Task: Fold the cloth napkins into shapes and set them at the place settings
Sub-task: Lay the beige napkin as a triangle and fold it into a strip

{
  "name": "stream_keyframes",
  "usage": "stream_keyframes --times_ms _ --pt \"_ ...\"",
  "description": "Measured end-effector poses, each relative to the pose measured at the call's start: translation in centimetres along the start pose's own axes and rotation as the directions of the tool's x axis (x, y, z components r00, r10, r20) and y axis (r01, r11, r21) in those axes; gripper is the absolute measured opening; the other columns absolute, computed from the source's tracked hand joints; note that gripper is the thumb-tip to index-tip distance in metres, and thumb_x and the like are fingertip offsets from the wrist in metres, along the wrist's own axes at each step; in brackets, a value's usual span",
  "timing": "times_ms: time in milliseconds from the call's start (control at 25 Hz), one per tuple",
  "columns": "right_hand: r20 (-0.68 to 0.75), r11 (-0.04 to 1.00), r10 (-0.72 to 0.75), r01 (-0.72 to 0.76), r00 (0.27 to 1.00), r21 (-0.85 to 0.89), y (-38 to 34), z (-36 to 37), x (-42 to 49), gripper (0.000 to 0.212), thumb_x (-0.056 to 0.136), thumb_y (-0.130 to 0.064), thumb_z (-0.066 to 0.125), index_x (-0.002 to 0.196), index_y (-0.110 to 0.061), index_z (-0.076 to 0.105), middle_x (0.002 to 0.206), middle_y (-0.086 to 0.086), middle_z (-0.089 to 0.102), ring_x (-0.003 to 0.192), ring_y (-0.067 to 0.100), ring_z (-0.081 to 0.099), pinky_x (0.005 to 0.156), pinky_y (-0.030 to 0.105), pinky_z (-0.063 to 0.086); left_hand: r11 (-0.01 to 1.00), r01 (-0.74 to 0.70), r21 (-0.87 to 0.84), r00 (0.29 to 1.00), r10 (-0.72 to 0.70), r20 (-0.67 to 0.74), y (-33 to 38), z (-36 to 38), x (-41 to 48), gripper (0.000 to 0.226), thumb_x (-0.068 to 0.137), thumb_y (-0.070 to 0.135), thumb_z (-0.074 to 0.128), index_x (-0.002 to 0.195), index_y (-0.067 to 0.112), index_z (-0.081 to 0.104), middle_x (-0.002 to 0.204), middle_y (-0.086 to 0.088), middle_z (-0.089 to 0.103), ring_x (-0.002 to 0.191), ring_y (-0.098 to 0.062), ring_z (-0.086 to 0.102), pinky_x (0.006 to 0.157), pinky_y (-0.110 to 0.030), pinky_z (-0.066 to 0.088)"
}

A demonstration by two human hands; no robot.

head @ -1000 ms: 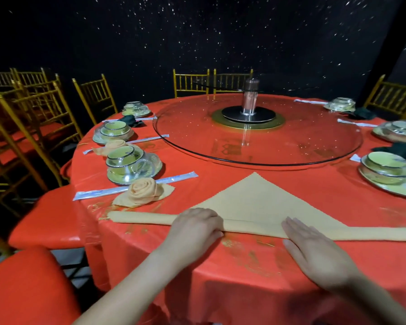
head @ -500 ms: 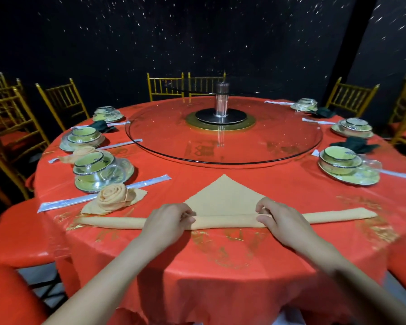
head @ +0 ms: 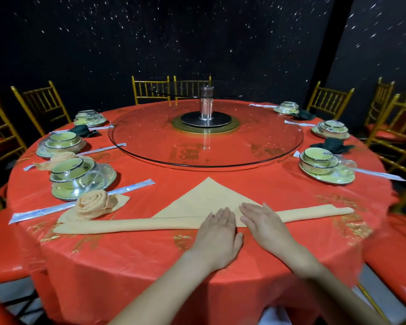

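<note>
Starry black wall (head: 197,31) backs the round, red-covered desk (head: 150,266). Near its front edge lies the tan napkin (head: 206,198), rolled into a long band with a triangle pointing far. Left hand (head: 217,233) and right hand (head: 265,227) press flat on the roll's middle, fingers (head: 222,215) straight and close together.

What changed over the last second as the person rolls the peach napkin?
The left hand and right hand released their pinch on the napkin roll, moved together to its middle and now press it with straight fingers. The rose-shaped napkin stayed put.
</note>
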State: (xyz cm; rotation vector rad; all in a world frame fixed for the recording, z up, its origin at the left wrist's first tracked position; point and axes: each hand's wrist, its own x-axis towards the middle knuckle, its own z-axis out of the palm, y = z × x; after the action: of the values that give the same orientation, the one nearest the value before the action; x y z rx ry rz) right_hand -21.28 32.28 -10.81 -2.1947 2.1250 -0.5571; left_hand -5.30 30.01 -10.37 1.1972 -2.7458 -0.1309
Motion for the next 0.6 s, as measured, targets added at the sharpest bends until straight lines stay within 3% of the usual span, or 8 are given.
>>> stream_keyframes --times_ms 80,160,240,320,360,440,600 --pt "0.143 0.995 -0.011 0.025 0.990 -0.096 0.9 -0.4 -1.0 0.102 0.074 -0.074 -0.021 0.150 -0.020 0.019 0.157 -0.007 0.016 0.145 0.008 0.008 0.115 0.028 -0.002 1.000 -0.009 0.012 1.000 0.009 0.020 -0.3 0.4 -0.1 0.090 0.077 0.057 -0.005 0.149 0.005 0.014 0.157 -0.013 0.012 0.146 -0.022 0.007 0.117 -0.036 0.004" --pt "0.184 0.989 0.046 -0.019 0.982 -0.147 2.4 -1.3 -2.0 0.120 0.054 -0.077 -0.037 0.151 -0.022 0.006 0.158 -0.009 0.004 0.144 0.005 -0.003 0.115 0.029 -0.006 1.000 -0.005 0.027 1.000 0.005 0.030 -0.3 0.5 -0.1 0.079 0.088 0.056 0.004 0.150 0.007 0.011 0.158 -0.011 0.008 0.146 -0.019 0.003 0.117 -0.034 0.002" --pt "0.175 0.982 0.126 -0.098 0.976 -0.161 4.3 -2.2 -3.0 0.097 0.072 -0.074 -0.022 0.151 -0.024 0.005 0.158 -0.008 0.002 0.144 0.005 -0.005 0.115 0.028 -0.006 0.999 -0.002 0.034 1.000 0.001 0.031 -0.2 0.4 -0.2 0.067 0.098 0.049 0.018 0.150 0.008 0.009 0.158 -0.009 0.005 0.146 -0.017 0.001 0.118 -0.033 -0.001" --pt "0.188 0.965 0.219 -0.184 0.957 -0.187 6.1 -3.2 -3.8 0.062 0.096 -0.054 0.004 0.151 -0.024 0.007 0.158 -0.007 0.002 0.144 0.005 -0.006 0.116 0.028 -0.005 0.999 -0.008 0.041 1.000 0.007 0.029 -0.3 0.2 -0.3 0.065 0.100 0.046 0.021 0.151 0.009 0.008 0.159 -0.007 0.004 0.146 -0.016 0.000 0.118 -0.031 -0.001" --pt "0.193 0.954 0.261 -0.223 0.946 -0.199 7.0 -3.6 -4.1 0.056 0.100 -0.047 0.010 0.151 -0.024 0.007 0.159 -0.007 0.001 0.144 0.005 -0.006 0.116 0.029 -0.005 0.999 -0.010 0.043 1.000 0.009 0.026 -0.4 0.3 -0.3 0.065 0.099 0.047 0.020 0.151 0.010 0.008 0.159 -0.007 0.004 0.146 -0.015 0.000 0.117 -0.031 -0.001" --pt "0.204 0.936 0.321 -0.277 0.925 -0.216 8.6 -4.2 -4.6 0.056 0.100 -0.046 0.012 0.151 -0.024 0.006 0.159 -0.007 0.000 0.144 0.006 -0.005 0.117 0.031 -0.003 0.998 -0.010 0.054 1.000 0.009 0.021 -0.4 0.3 -0.3 0.071 0.095 0.054 0.011 0.151 0.011 0.008 0.159 -0.005 0.004 0.146 -0.014 -0.001 0.117 -0.029 -0.002" --pt "0.188 0.898 0.414 -0.366 0.891 -0.243 11.2 -4.9 -5.2 0.058 0.099 -0.050 0.012 0.151 -0.024 0.007 0.158 -0.008 0.000 0.145 0.007 -0.004 0.118 0.036 -0.002 0.999 -0.033 0.035 0.999 0.033 0.010 -0.8 0.3 -0.2 0.099 0.067 0.063 -0.014 0.151 0.015 0.008 0.159 -0.001 0.004 0.145 -0.012 -0.001 0.115 -0.027 -0.004"
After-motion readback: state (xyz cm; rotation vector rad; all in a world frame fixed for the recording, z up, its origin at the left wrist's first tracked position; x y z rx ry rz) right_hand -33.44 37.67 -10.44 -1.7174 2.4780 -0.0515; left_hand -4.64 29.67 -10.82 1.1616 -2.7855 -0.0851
